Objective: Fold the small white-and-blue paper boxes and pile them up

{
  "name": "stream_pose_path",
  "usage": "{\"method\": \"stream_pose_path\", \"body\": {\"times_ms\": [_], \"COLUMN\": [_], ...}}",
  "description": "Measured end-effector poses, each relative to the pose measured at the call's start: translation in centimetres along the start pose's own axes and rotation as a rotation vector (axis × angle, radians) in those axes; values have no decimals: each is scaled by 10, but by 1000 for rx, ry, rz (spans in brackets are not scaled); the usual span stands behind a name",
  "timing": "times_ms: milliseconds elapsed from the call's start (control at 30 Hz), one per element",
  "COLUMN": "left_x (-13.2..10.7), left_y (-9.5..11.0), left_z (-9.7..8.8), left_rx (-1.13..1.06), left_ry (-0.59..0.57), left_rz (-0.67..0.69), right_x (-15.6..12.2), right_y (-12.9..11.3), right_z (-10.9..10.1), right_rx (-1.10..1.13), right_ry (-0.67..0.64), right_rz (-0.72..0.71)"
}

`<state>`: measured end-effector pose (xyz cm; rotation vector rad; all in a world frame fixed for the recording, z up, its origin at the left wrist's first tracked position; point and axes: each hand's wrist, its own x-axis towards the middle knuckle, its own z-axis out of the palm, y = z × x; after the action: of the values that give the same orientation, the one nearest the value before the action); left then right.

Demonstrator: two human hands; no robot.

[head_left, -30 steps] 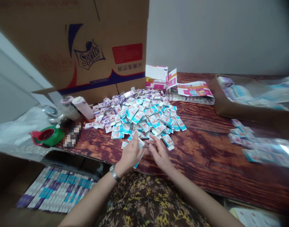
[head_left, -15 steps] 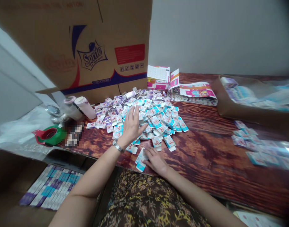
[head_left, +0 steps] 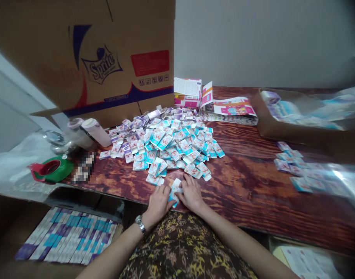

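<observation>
At the table's front edge lies a small white-and-blue printed carton point(head_left: 175, 187), between my two hands. My right hand point(head_left: 191, 193) is closed on its right side, with the thumb on its lower part. My left hand point(head_left: 158, 202), with a metal watch on the wrist, has its curled fingers and thumb at the carton's left side. The hands partly cover the carton, so I cannot make out whether more than one is there. Just beyond them spreads a heap of small cartons point(head_left: 177, 143), blue-and-white in front and purple-and-white behind.
A large cardboard box point(head_left: 148, 35) stands behind the heap. Colourful printed packaging point(head_left: 232, 108) lies at the back. Left are a green tape dispenser point(head_left: 59, 170) and pink bottles point(head_left: 96, 131). Packed cartons point(head_left: 69, 232) sit lower left. At right are an open box point(head_left: 270, 124) and loose cartons point(head_left: 293, 161).
My left hand has come back from over the heap to the carton at the table's edge. My right hand has stayed on that carton. The view has shifted slightly right.
</observation>
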<state>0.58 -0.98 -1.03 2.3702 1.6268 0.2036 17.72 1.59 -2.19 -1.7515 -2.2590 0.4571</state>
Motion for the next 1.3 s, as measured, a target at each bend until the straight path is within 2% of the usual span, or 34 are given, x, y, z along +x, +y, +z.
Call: {"method": "stream_pose_path", "body": {"times_ms": [100, 300, 433, 533, 600, 767, 867, 1000, 1133, 1200, 1300], "left_x": [1, 8, 17, 18, 17, 16, 17, 17, 16, 15, 15], "left_y": [3, 21, 22, 17, 16, 23, 27, 26, 18, 16, 16], "left_z": [1, 1, -3, -5, -8, -20, -26, -29, -29, -27, -22], "left_rx": [-12, -44, -55, -76, -139, -460, -554, -545, -416, -337, -286], "left_ry": [22, 165, 264, 263, 257, 313, 359, 333, 295, 311, 346], "left_rz": [-8, 6, 20, 37, 28, -64, -5, 67, 187, 249, 213], "right_x": [1, 4, 7, 5, 2, -6, -8, -9, -5, 0, 6], "right_y": [-4, -9, -11, -13, -13, -11, -12, -16, -20, -21, -23], "right_z": [0, -9, -17, -27, -34, -46, -51, -59, -61, -61, -62], "right_rx": [53, 318, 490, 558, 571, 517, 539, 673, 962, 1092, 1139], "right_ry": [18, 130, 159, 142, 153, 291, 266, 165, 185, 153, 105], "right_rz": [59, 42, -18, -87, -139, -264, -310, -281, -96, -25, -20]}}
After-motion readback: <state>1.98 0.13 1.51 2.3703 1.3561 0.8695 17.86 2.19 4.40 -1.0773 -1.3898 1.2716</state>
